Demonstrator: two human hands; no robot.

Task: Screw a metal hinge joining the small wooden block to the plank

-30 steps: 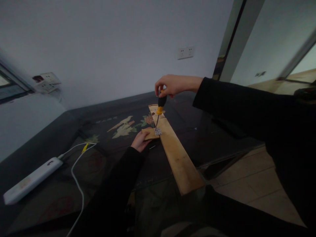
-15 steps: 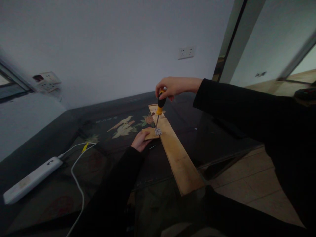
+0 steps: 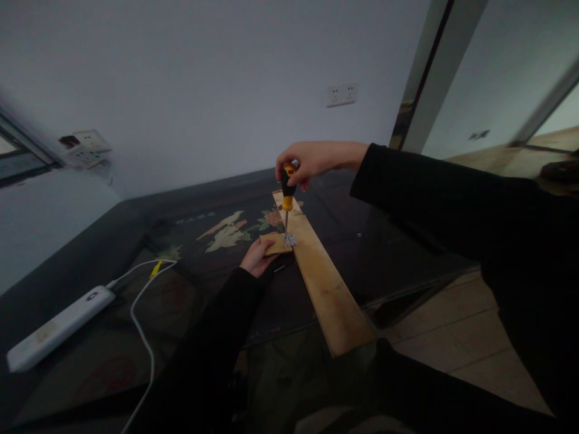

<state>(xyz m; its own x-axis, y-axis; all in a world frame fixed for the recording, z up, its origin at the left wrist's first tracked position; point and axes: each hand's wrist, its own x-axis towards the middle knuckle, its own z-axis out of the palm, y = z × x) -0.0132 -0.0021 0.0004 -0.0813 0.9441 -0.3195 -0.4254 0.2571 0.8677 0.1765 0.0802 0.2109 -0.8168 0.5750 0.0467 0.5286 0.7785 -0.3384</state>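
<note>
My right hand (image 3: 299, 164) is closed round the yellow and black handle of a screwdriver (image 3: 287, 191), which stands almost upright. Its tip meets a small metal hinge (image 3: 290, 240); the exact contact point is too small to make out. The hinge lies across a short wooden piece (image 3: 274, 245) and the edge of a long wooden board (image 3: 328, 283). With the thumb on top, my left hand (image 3: 257, 258) grips the short piece at its left end. A thin metal bit, perhaps a nail or screw (image 3: 279, 269), lies on the table just below that piece.
The dark table (image 3: 217, 313) has a painted bird and flower pattern. At the left lies a white power strip (image 3: 61, 328) with a cable (image 3: 143, 337) bearing a yellow tag (image 3: 155, 269). The long board overhangs the table's front edge. A wall (image 3: 203, 96) stands behind.
My right hand has shifted slightly left, bringing the screwdriver from a slant to nearly upright over the hinge. My left hand and both wooden pieces have stayed in place.
</note>
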